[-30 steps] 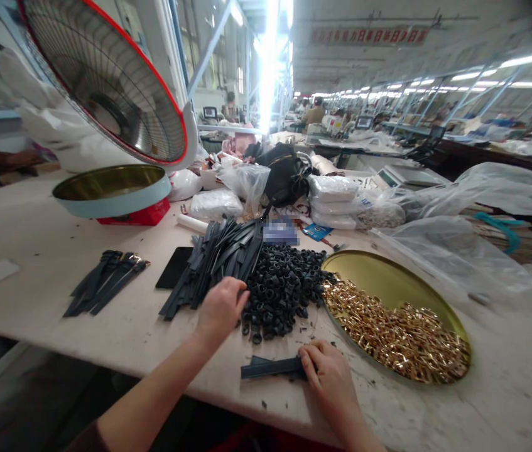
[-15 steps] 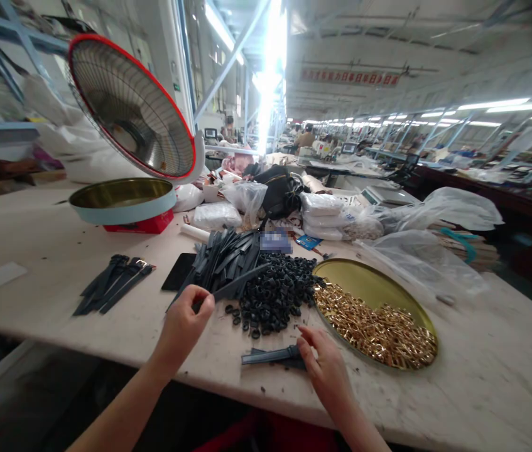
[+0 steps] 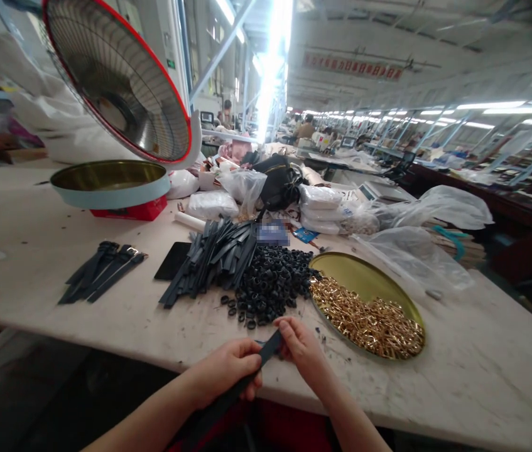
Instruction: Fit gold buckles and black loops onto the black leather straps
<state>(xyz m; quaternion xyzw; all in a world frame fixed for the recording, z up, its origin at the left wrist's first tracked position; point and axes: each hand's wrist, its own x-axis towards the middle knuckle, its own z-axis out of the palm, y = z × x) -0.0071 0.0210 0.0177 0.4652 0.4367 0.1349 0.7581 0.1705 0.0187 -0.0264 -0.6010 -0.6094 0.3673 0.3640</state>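
A dark flat strap (image 3: 269, 349) slants across the table's front edge. My left hand (image 3: 230, 370) is closed around its middle, thumb on top, while the lower part hangs toward my lap. At the strap's upper end, my right hand (image 3: 301, 345) pinches it between thumb and fingers. Beyond the hands lies a heap of small black loops (image 3: 270, 282), with a pile of similar straps (image 3: 218, 254) to its left. Small gold metal pieces (image 3: 369, 320) fill the near part of a round gold tray (image 3: 364, 270) on the right.
Several straps with buckles (image 3: 103, 270) lie at the left. A red-rimmed fan (image 3: 119, 81) stands behind a round tin (image 3: 110, 199) on a red box (image 3: 129, 210). Plastic bags (image 3: 411, 251) and a black bag (image 3: 275, 182) are at the back.
My left hand has brought a strap from the pile toward me and down to the right. My right hand has left the straps at the front edge and now grips this strap's end.
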